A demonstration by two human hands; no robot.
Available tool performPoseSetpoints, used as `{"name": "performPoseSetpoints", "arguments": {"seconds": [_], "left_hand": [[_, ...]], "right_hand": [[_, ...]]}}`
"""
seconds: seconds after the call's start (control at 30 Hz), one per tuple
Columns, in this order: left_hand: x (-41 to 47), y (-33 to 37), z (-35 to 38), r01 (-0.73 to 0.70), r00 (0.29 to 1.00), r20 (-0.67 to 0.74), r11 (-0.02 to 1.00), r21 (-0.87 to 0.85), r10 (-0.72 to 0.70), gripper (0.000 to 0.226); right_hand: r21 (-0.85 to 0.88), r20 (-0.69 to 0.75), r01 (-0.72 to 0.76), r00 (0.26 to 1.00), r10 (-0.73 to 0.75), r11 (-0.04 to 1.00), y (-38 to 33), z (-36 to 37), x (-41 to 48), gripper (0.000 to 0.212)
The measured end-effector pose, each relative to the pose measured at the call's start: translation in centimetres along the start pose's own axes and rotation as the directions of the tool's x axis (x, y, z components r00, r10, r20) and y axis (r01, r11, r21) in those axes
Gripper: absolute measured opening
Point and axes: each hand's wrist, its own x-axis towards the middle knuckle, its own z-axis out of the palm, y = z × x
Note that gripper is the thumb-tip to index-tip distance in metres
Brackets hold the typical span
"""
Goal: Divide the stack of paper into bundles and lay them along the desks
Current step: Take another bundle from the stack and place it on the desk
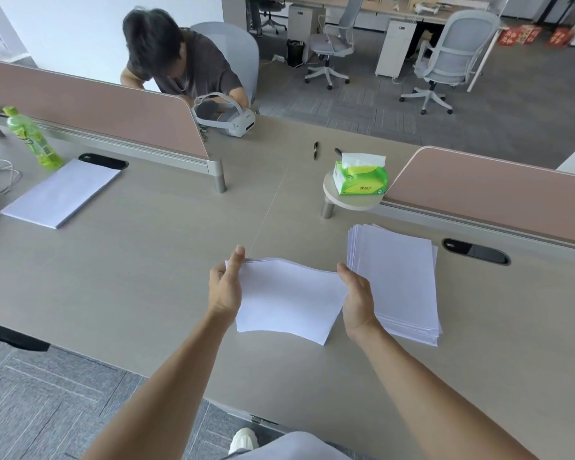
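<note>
First bundle (63, 194) is down flat at the far left of the tabletop (146, 260), near the green bottle (34, 141). The second bundle (289, 300) is held over the middle, the left hand (224, 287) and right hand (357, 300) each gripping a side edge, just left of the main stack (399, 280). That stack looks thick, so I'd say plenty of bundles to go.

Both hands up | left hand (224, 287) and right hand (357, 298) grip a thin bundle (287, 298) by its side edges | stack (397, 280) just right, near desk's (146, 277) front edge
</note>
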Motion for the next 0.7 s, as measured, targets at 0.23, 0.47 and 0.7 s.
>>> {"name": "performPoseSetpoints", "arguments": {"seconds": [0.23,0.47,0.7], "left_hand": [[-0.3,-1.0,0.8,-0.118,0.983,-0.151,0.99,-0.074,0.106,0.083],[-0.3,0.5,2.6,-0.232,0.935,-0.287,0.971,-0.048,0.209,0.055],[0.9,6.2,2.8,-0.26,0.884,-0.439,0.95,-0.174,0.162,0.063]], "right_hand": [[0.037,-0.078,0.045,0.996,-0.042,0.998,0.5,0.2,-0.1,0.092],[-0.003,-0.149,0.051,0.988,-0.051,0.999,-1.0,1.3,0.6,0.071],[-0.101,0.232,0.258,0.945,-0.229,0.961,-3.8,0.6,2.2,0.055]]}}
